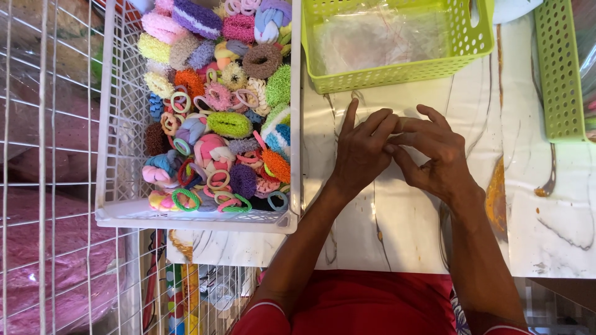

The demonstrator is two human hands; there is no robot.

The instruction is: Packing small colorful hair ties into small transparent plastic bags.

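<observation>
My left hand (363,152) and my right hand (434,158) meet over the marbled white table top (397,229). Their fingertips pinch together on a thin clear plastic bag (406,115), which is barely visible against the table. To the left stands a white plastic basket (112,124) heaped with colourful hair ties and fluffy scrunchies (217,105). My left hand is about a hand's width from the basket's right wall.
A lime green basket (403,71) lined with clear plastic bags stands just beyond my hands. A second green basket (559,68) sits at the right edge. White wire racking (49,186) fills the left side. The table's near edge is close to my red shirt.
</observation>
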